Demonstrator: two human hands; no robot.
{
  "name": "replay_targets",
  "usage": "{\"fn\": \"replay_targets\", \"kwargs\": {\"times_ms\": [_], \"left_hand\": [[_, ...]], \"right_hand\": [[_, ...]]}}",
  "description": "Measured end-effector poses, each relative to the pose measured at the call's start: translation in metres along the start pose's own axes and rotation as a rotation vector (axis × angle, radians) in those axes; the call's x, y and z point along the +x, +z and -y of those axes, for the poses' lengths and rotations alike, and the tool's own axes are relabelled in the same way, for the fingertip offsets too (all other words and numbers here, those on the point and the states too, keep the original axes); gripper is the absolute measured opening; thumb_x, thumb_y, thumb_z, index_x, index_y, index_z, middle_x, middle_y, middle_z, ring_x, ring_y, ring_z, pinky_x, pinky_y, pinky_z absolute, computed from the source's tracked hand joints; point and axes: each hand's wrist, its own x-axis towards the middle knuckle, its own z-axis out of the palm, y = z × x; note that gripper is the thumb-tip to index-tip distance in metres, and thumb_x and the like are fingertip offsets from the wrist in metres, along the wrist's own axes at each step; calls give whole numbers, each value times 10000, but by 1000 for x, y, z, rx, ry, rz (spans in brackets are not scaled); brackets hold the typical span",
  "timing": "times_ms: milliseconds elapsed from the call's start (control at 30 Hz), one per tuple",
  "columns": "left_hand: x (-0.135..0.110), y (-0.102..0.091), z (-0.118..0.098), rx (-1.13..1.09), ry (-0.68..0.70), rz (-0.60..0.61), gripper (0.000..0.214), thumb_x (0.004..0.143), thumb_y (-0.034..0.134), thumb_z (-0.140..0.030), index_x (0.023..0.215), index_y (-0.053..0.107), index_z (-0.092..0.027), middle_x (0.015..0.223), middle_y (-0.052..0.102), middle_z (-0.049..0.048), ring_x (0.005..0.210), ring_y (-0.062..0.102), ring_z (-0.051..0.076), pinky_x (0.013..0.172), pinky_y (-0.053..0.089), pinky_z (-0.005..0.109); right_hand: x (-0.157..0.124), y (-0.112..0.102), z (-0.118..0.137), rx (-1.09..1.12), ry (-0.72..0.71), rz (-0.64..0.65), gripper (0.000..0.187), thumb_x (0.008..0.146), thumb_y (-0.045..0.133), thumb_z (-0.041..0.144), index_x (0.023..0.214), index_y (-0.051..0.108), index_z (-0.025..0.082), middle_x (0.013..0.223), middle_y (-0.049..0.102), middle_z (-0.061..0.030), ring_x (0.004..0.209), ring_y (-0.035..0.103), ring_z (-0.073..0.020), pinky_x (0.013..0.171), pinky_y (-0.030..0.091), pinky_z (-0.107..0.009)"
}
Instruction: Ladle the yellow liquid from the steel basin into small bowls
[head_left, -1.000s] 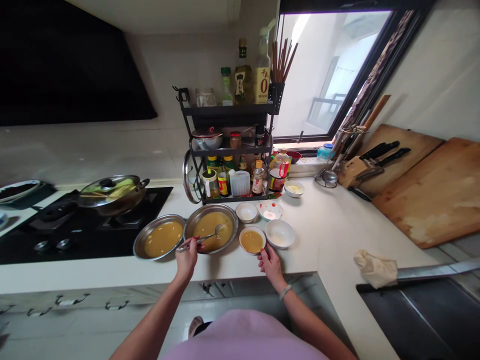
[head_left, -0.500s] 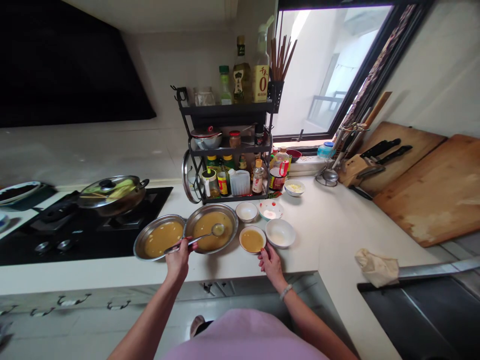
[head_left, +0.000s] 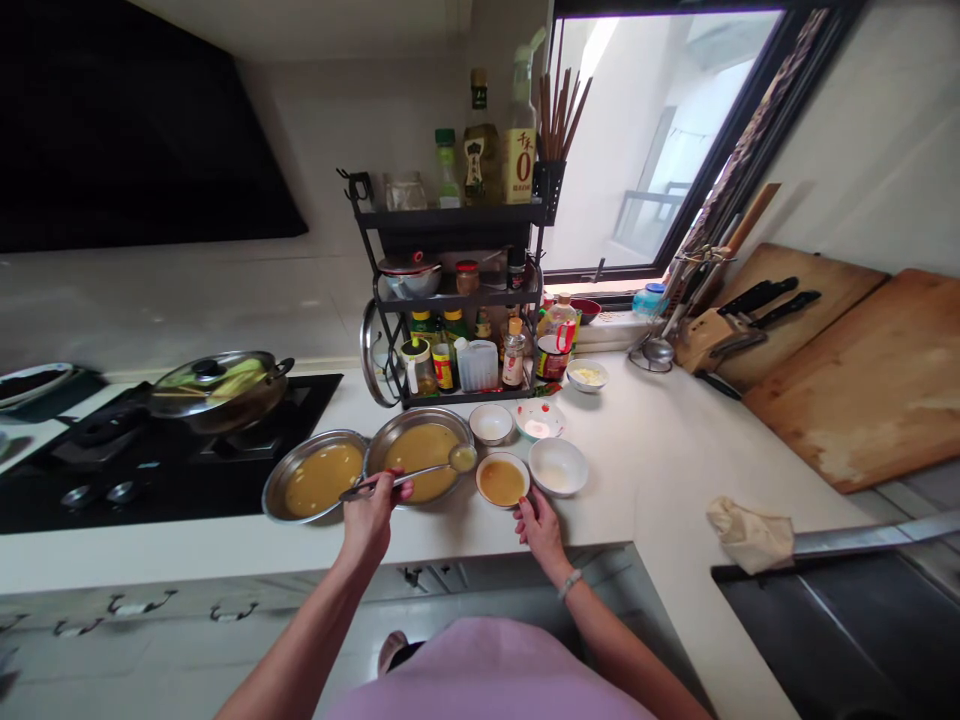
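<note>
My left hand (head_left: 373,510) is closed around the handle of a metal ladle (head_left: 462,459). The ladle's scoop, with yellowish liquid in it, hangs over the right rim of a steel basin (head_left: 420,411) of cloudy yellow-brown liquid. To the left stands a second steel basin (head_left: 268,492) of similar liquid, partly behind the handle. My right hand (head_left: 540,525) pinches the near right rim of a small bowl (head_left: 481,494) that holds the same kind of liquid. Beside it is a white bowl (head_left: 581,477) with a little pale content at the bottom.
Behind stand a small white bowl (head_left: 491,412), a patterned bowl (head_left: 559,418) and a bowl of pale chopped bits (head_left: 587,388). A black rack (head_left: 450,303) carries bottles and jars. Left is a lidded pan (head_left: 225,405) on the stove; right are knives (head_left: 765,295) and cutting boards (head_left: 847,400).
The ladle and my left hand have moved right, bringing the scoop from above the basin's liquid to its right rim, nearer the small bowl. My right hand stays at the bowl.
</note>
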Motion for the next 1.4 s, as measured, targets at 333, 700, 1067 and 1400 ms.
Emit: {"fn": "replay_targets", "kwargs": {"times_ms": [333,700,1067,1400], "left_hand": [[-32,25,29,309,161,296,278,817,565,-383,869,679,-134,616,688,46,548,676,183,569,557,295],[-28,5,34,591,732,381,242,905,471,-281,974,681,-182,700,707,38,639,681,151,662,544,265],[31,-38,52,788,720,177,250,849,481,-335,831,667,-170,717,702,60,629,687,173,641,532,285],[31,-35,42,295,129,-51,189,735,562,-322,779,641,-156,580,697,62,590,706,247,626,567,366]], "right_hand": [[-1,0,2,11,2,2,782,772,537,643,1315,475,84,625,599,5,410,527,-109,316,414,-195],[0,0,1,4,4,2,768,779,539,619,1323,474,81,626,592,9,410,521,-103,314,414,-188],[0,0,-1,-22,-11,3,745,799,527,599,1325,469,75,627,603,6,407,520,-99,316,422,-188],[-1,0,2,-26,-13,4,763,796,507,604,1327,461,58,630,598,8,407,515,-96,319,416,-187]]}}
